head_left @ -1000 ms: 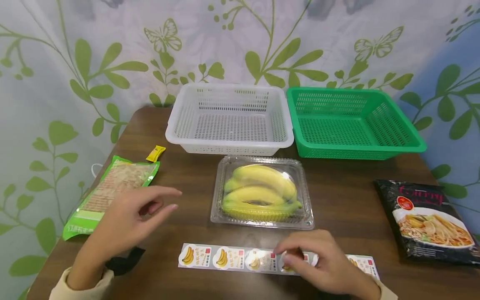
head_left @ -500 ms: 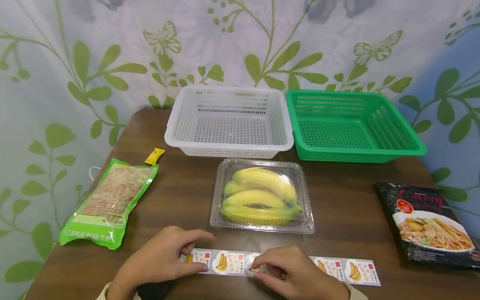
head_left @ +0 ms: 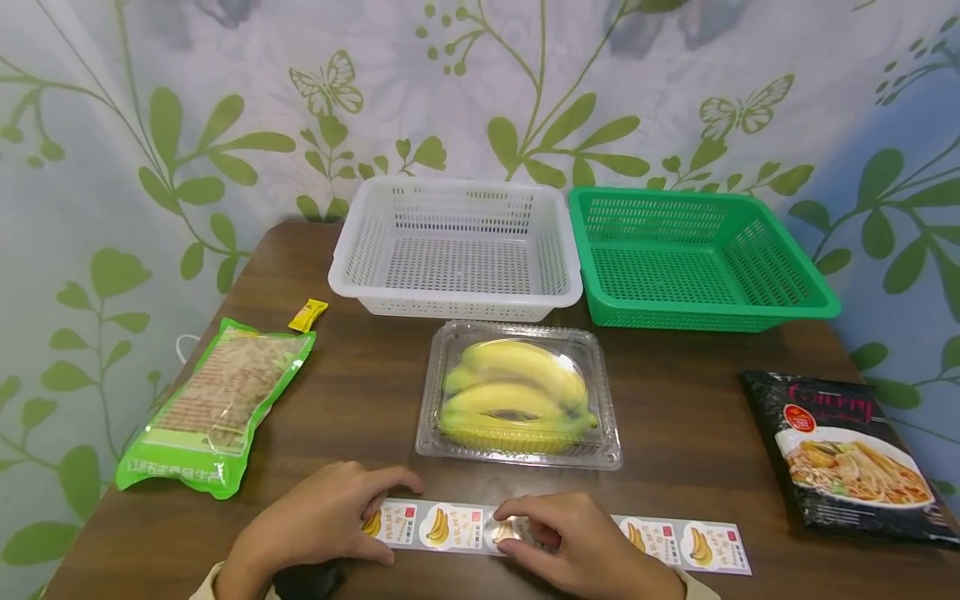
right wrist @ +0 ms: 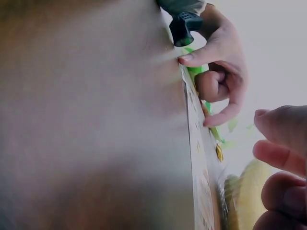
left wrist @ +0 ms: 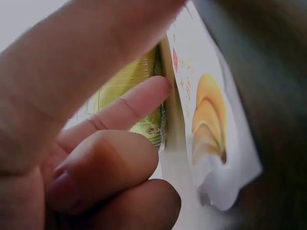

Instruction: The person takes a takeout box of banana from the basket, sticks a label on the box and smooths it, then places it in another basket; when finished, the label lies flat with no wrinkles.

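Observation:
A strip of banana stickers [head_left: 453, 527] lies across the front of the table. My left hand [head_left: 326, 512] is at its left end, with index finger and thumb spread to its two long edges and the other fingers curled. In the left wrist view, a sticker with a banana picture [left wrist: 208, 120] shows close beside the fingers. My right hand [head_left: 581, 537] is over the middle of the strip, index finger and thumb tips apart around a sticker, hiding part of the strip. Behind the strip sits a clear clamshell box [head_left: 611, 433] with bananas [head_left: 513, 400] inside.
A white basket [head_left: 453, 307] and a green basket [head_left: 712, 318] stand at the back. On the left lie a green-edged food bag [head_left: 225, 392] and a small yellow packet [head_left: 307, 315]. A black noodle packet [head_left: 847, 454] lies on the right.
My left hand has come down and right from beside the green-edged bag to the strip's left end. My right hand has shifted left along the strip to its middle. Both have barely moved lately.

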The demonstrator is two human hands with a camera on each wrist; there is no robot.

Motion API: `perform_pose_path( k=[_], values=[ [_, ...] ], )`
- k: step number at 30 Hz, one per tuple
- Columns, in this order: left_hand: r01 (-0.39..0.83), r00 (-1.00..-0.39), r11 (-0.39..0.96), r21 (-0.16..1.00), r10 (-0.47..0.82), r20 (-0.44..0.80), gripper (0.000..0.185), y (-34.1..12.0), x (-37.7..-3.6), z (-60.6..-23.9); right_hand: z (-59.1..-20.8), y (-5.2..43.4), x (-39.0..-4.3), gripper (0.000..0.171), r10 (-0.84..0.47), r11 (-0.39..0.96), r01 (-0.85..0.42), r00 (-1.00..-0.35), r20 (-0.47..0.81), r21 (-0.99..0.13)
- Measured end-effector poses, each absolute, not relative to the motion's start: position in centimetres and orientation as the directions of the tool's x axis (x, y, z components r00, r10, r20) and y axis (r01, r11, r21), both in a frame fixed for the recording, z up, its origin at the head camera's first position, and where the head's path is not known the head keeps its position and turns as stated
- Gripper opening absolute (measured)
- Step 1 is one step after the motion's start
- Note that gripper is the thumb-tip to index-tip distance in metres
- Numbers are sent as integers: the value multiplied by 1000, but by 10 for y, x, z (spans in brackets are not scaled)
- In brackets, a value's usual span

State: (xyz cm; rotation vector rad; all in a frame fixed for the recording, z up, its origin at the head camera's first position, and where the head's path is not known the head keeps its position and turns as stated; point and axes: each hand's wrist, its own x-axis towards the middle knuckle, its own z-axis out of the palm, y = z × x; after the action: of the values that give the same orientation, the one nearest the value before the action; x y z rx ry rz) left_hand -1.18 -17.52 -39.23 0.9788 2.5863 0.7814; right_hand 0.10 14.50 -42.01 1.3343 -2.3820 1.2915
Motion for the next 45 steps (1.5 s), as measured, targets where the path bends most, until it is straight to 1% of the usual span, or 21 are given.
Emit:
perform_pose_path(
  k=[7,18,24,29,32,35,38,40,45],
  values=[
    [519,-743,623,585,667,-51,53,-177,-13,-398,-422,148,-4,30,-614,247,-744,-616,494,-621],
    [515,-763,644,567,645,-40,47,-178,-14,-395,-421,147,-5,30,-607,231,-751,-608,512,-618],
    [521,-756,634,571,653,-36,45,-179,-12,-395,-421,146,-4,31,-615,219,-764,-591,522,-607],
    [511,-751,623,592,659,-45,40,-179,-14,-397,-422,147,-3,31,-621,226,-756,-598,507,-614],
    [508,-751,617,601,659,-42,38,-179,-15,-397,-421,147,-3,33,-629,259,-780,-584,513,-570],
    [507,-756,617,602,654,-33,35,-177,-15,-397,-418,145,-3,38,-637,297,-837,-533,557,-460],
    [505,-758,613,608,652,-28,31,-176,-14,-396,-416,145,-3,42,-638,341,-864,-502,584,-370],
    [504,-756,607,614,654,-26,28,-175,-14,-396,-417,145,-3,41,-639,366,-859,-511,575,-358],
    [498,-751,604,622,659,-39,25,-177,-14,-395,-422,145,-3,40,-641,380,-831,-553,532,-406]
  ],
)
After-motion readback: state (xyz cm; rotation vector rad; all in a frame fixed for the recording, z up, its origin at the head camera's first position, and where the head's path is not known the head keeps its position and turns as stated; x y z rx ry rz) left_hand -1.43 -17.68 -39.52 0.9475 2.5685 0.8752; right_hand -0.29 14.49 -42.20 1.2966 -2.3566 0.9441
